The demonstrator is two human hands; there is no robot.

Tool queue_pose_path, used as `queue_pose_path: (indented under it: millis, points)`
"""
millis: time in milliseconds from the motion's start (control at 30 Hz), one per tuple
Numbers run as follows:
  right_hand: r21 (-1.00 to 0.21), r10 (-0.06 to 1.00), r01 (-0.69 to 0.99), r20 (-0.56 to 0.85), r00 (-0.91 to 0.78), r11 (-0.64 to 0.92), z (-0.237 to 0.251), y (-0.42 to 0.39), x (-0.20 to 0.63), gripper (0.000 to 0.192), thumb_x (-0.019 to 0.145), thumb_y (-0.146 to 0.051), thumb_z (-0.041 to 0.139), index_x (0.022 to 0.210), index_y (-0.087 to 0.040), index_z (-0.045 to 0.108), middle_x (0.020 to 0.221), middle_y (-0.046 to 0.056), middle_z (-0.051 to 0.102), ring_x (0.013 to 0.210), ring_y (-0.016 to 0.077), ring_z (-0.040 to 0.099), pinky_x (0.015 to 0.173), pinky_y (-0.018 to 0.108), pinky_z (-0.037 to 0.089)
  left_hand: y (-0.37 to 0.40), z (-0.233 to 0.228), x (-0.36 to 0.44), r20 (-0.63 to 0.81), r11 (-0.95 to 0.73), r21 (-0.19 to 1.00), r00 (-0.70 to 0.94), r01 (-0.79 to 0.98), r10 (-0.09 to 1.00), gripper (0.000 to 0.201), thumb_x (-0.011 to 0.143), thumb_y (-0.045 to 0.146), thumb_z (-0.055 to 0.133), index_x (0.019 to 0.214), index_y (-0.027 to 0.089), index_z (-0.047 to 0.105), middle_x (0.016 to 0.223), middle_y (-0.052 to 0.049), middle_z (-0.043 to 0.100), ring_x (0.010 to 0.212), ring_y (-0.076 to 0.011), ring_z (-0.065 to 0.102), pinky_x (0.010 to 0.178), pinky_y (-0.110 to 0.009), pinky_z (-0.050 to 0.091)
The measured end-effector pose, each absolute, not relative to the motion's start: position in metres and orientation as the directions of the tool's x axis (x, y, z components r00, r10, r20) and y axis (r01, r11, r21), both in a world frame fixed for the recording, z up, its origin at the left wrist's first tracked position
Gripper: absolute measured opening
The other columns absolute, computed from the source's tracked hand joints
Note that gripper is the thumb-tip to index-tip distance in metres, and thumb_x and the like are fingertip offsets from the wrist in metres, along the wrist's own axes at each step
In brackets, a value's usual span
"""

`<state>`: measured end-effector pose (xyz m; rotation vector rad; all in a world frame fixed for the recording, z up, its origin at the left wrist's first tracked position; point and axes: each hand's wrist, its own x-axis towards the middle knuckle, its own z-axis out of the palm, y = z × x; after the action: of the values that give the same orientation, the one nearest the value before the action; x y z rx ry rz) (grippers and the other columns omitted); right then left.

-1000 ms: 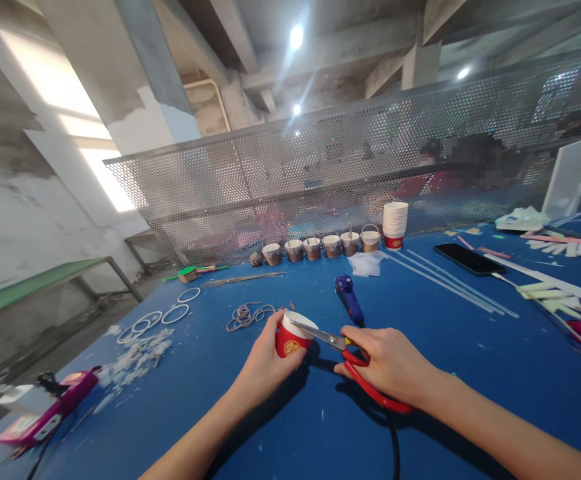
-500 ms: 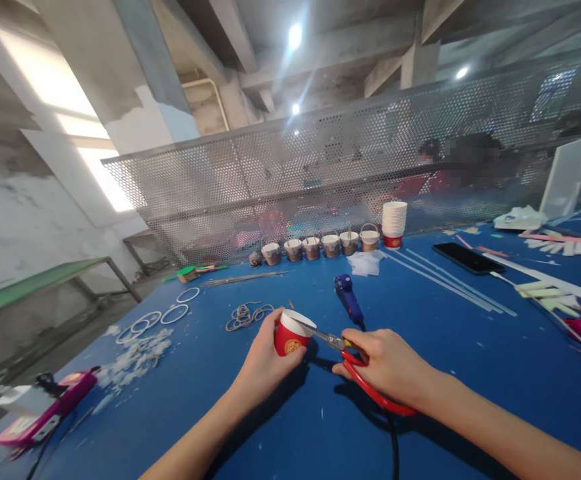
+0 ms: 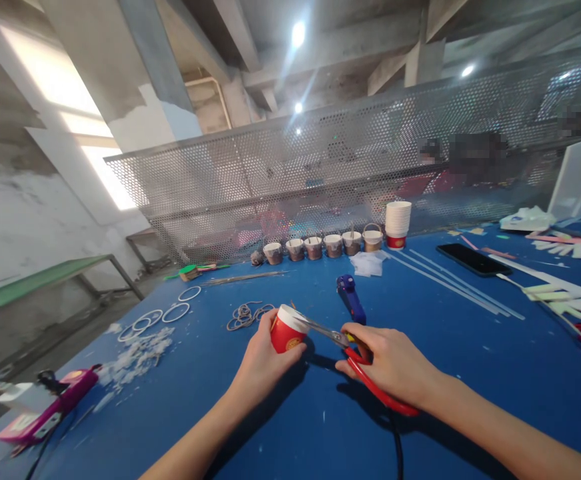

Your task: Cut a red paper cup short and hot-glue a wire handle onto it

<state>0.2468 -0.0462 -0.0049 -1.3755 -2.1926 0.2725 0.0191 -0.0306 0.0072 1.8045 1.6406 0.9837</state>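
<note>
A red paper cup (image 3: 285, 333) with a white rim is held by my left hand (image 3: 263, 360), its fingers wrapped round the side. The cup leans a little above the blue table. My right hand (image 3: 390, 360) grips red-handled scissors (image 3: 370, 383). Their blades point left and their tips reach the cup's rim; whether they cut into the paper I cannot tell. Just behind my right hand lies a blue glue gun (image 3: 350, 299). A loose coil of grey-brown cord (image 3: 245, 316) rests beyond my left hand.
Several covered cups (image 3: 314, 249) line the back beside a stack of paper cups (image 3: 397, 225). A phone (image 3: 473, 259) and white strips (image 3: 450, 287) lie right. White rings (image 3: 176, 312), scraps (image 3: 140, 357) and a pink power strip (image 3: 50, 410) are left. A perforated metal screen (image 3: 195, 193) stands behind.
My left hand has tilted the cup further and shifted it slightly left. The scissors stay at the rim in my right hand. The view has moved a little.
</note>
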Motion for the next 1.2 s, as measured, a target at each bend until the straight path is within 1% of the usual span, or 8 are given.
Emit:
queue_pose_path:
  millis: [167, 267, 400, 733, 867, 1033, 1133, 1200]
  points:
    - [-0.425, 0.883, 0.780, 0.315, -0.348, 0.459, -0.0061, -0.0474, 0.2457, 0.028, 0.079, -0.041, 0.068, 0.100, -0.023, 0.064, 0.089, 0.004, 0.075, 0.078, 0.0262, 0.071, 0.062, 0.029, 0.044, -0.0329, 0.0075, 0.0199, 0.183, -0.180, 0.784, 0.056, 0.593, 0.982, 0.066, 0.067, 0.032, 0.068, 0.126, 0.016, 0.045, 0.112, -0.010, 0.065, 0.092, -0.0214, 0.064, 0.085, -0.033, 0.050]
    - [-0.432, 0.882, 0.775, 0.317, -0.348, 0.461, -0.0059, -0.0475, 0.2454, 0.028, 0.081, -0.042, 0.067, 0.101, -0.022, 0.063, 0.086, 0.004, 0.074, 0.076, 0.0259, 0.071, 0.061, 0.029, 0.044, -0.0343, 0.0073, 0.0197, 0.191, -0.213, 0.813, 0.097, 0.543, 0.977, 0.059, 0.072, 0.031, 0.062, 0.126, 0.016, 0.045, 0.113, -0.011, 0.064, 0.094, -0.0209, 0.064, 0.086, -0.033, 0.050]
    - [-0.428, 0.879, 0.774, 0.322, -0.351, 0.466, -0.0060, -0.0477, 0.2446, 0.026, 0.081, -0.041, 0.068, 0.098, -0.022, 0.063, 0.080, 0.003, 0.073, 0.070, 0.0242, 0.069, 0.058, 0.028, 0.042, -0.0350, 0.0072, 0.0194, 0.171, -0.213, 0.848, 0.130, 0.486, 0.977, 0.054, 0.077, 0.033, 0.057, 0.127, 0.017, 0.044, 0.116, -0.011, 0.062, 0.094, -0.0214, 0.064, 0.082, -0.033, 0.052]
    - [-0.435, 0.880, 0.770, 0.314, -0.357, 0.468, -0.0044, -0.0485, 0.2453, 0.023, 0.081, -0.042, 0.068, 0.092, -0.023, 0.063, 0.074, 0.003, 0.072, 0.065, 0.0221, 0.068, 0.056, 0.026, 0.040, -0.0339, 0.0077, 0.0196, 0.171, -0.212, 0.834, 0.127, 0.510, 0.977, 0.055, 0.077, 0.035, 0.057, 0.128, 0.016, 0.044, 0.118, -0.012, 0.061, 0.097, -0.0220, 0.063, 0.081, -0.032, 0.052]
    - [-0.431, 0.880, 0.772, 0.304, -0.364, 0.468, -0.0040, -0.0485, 0.2443, 0.022, 0.081, -0.041, 0.068, 0.090, -0.022, 0.062, 0.072, 0.002, 0.071, 0.064, 0.0213, 0.068, 0.055, 0.026, 0.039, -0.0332, 0.0069, 0.0186, 0.189, -0.224, 0.820, 0.121, 0.526, 0.975, 0.055, 0.077, 0.035, 0.058, 0.127, 0.016, 0.045, 0.117, -0.011, 0.062, 0.096, -0.0214, 0.063, 0.083, -0.032, 0.051]
    - [-0.438, 0.882, 0.768, 0.296, -0.367, 0.467, -0.0045, -0.0478, 0.2435, 0.021, 0.082, -0.042, 0.067, 0.086, -0.023, 0.061, 0.066, 0.000, 0.069, 0.060, 0.0201, 0.067, 0.053, 0.025, 0.036, -0.0329, 0.0044, 0.0193, 0.181, -0.223, 0.816, 0.130, 0.534, 0.975, 0.054, 0.076, 0.034, 0.059, 0.125, 0.015, 0.046, 0.114, -0.012, 0.063, 0.093, -0.0215, 0.064, 0.081, -0.032, 0.051]
    - [-0.430, 0.879, 0.771, 0.302, -0.368, 0.470, -0.0039, -0.0484, 0.2436, 0.021, 0.082, -0.042, 0.068, 0.087, -0.022, 0.062, 0.067, 0.001, 0.070, 0.060, 0.0202, 0.067, 0.053, 0.025, 0.037, -0.0336, 0.0058, 0.0208, 0.184, -0.222, 0.807, 0.125, 0.547, 0.975, 0.054, 0.075, 0.034, 0.059, 0.124, 0.015, 0.045, 0.113, -0.012, 0.063, 0.092, -0.0215, 0.064, 0.082, -0.033, 0.051]
    - [-0.416, 0.874, 0.774, 0.324, -0.364, 0.477, -0.0037, -0.0484, 0.2442, 0.021, 0.081, -0.041, 0.068, 0.090, -0.022, 0.062, 0.073, 0.002, 0.072, 0.064, 0.0213, 0.068, 0.055, 0.026, 0.039, -0.0342, 0.0074, 0.0213, 0.208, -0.238, 0.791, 0.117, 0.564, 0.971, 0.053, 0.075, 0.032, 0.058, 0.124, 0.016, 0.045, 0.114, -0.011, 0.063, 0.094, -0.0218, 0.063, 0.085, -0.034, 0.050]
